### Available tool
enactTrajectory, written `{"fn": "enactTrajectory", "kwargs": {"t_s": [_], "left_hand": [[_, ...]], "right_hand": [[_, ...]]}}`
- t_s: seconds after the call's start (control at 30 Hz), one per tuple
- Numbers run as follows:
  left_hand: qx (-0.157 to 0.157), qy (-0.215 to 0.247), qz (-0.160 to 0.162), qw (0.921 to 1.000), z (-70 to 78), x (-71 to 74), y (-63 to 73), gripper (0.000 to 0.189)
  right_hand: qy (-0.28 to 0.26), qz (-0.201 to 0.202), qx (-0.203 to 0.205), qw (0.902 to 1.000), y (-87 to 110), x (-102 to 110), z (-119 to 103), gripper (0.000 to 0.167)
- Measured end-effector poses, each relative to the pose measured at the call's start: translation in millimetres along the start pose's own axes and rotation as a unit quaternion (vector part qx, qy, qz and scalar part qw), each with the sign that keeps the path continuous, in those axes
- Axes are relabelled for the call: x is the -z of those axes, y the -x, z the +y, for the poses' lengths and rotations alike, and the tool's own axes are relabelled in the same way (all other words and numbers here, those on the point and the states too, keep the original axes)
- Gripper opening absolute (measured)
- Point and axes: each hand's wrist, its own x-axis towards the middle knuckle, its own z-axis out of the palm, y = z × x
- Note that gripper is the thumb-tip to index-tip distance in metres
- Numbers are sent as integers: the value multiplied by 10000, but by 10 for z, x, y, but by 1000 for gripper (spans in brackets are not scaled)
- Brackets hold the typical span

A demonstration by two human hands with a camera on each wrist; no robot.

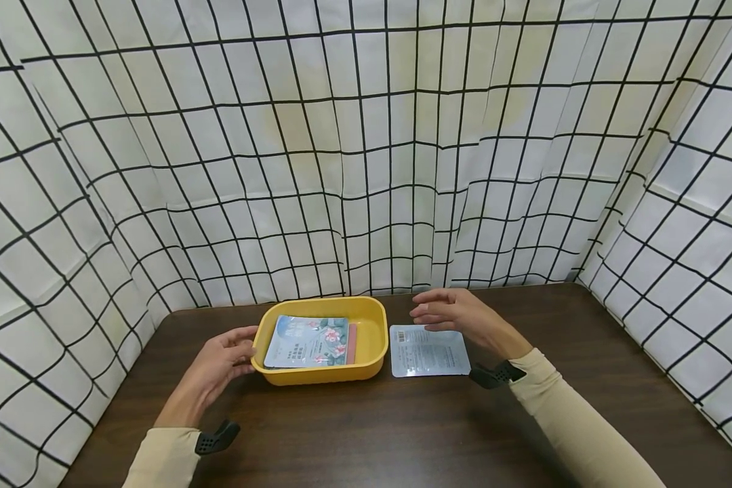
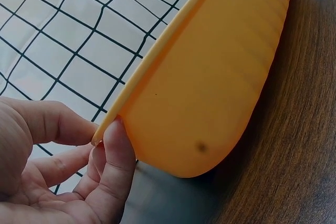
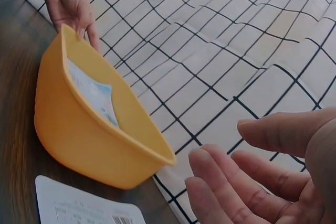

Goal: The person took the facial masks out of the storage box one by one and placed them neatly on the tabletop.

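Note:
A yellow plastic basin (image 1: 375, 339) stands on the table, with a pale blue flower-printed sachet (image 1: 308, 342) lying in it on top of a pink one (image 1: 352, 343). My left hand (image 1: 222, 362) pinches the basin's left rim between thumb and fingers, as the left wrist view shows up close. To the right of the basin a silvery-blue sachet (image 1: 430, 352) lies flat, its printed text and barcode facing up. Above its far edge hovers my right hand (image 1: 454, 317), fingers loosely extended and apart from one another, holding nothing.
The dark wooden table (image 1: 354, 434) ends at a white cloth wall (image 1: 372, 169) with black grid lines, which also rises at both sides. A black wrist strap (image 1: 216, 439) is on the left arm and another (image 1: 497, 374) on the right.

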Motion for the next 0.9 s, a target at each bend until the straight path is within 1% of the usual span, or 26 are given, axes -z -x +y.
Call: {"fn": "enactTrajectory", "kwargs": {"t_s": [0.17,0.3,0.47,0.63,0.9], "left_hand": [[-14,11,-20,10000,-5,-1,-2,56],[-7,28,-29,10000,-12,4,-7,56],[-5,47,-23,10000,-14,10,-14,56],[-22,51,-30,10000,-17,10,-19,56],[-28,37,-9,10000,-15,3,-10,55]], "right_hand": [[-133,-95,-22,9999,-26,-65,-51,45],[-246,-160,54,9996,-59,-114,-85,45],[-312,-215,138,9992,-116,-189,-108,50],[-413,-261,108,9987,-159,-265,-131,55],[-506,-355,121,9980,-221,-356,-128,55]]}}
